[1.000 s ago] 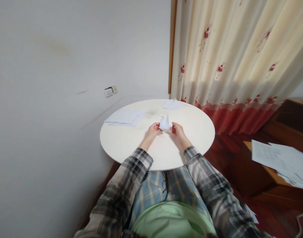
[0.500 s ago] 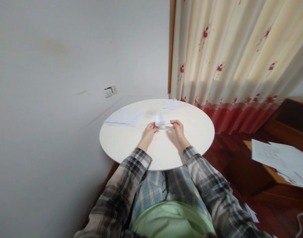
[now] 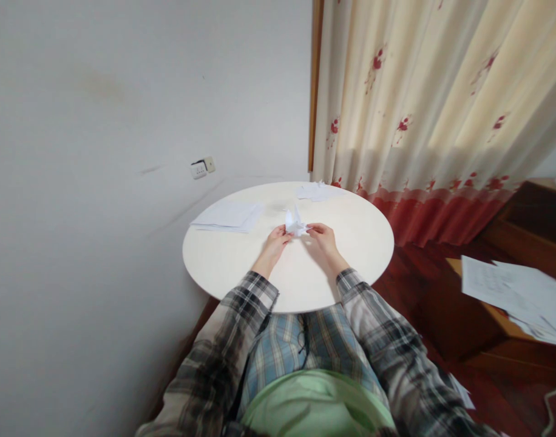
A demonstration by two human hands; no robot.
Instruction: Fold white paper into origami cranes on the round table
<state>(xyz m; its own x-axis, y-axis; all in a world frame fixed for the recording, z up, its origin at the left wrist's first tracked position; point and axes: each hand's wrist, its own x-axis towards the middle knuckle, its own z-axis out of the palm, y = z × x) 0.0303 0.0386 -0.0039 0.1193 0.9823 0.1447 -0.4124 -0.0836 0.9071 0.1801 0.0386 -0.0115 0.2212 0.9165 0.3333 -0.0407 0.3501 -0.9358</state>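
A small folded white paper figure (image 3: 296, 226), with pointed flaps standing up, is held just above the round white table (image 3: 296, 273). My left hand (image 3: 276, 240) pinches its left side between thumb and fingers. On the other side, the fingertips of my right hand (image 3: 323, 235) are closed on the figure's right end. Parts of the paper are hidden behind my fingers, and the exact shape of its folds is too small to make out.
A stack of white paper sheets (image 3: 227, 216) lies at the table's left. Crumpled or folded paper pieces (image 3: 315, 192) rest near its far edge. Beyond are a wall with a socket (image 3: 198, 170) and a flowered curtain (image 3: 396, 121). Printed sheets (image 3: 510, 291) cover a wooden cabinet at right.
My right hand has moved slightly left, closer in to the paper figure. The figure's flaps have tilted a little. My left hand stays nearly in place.
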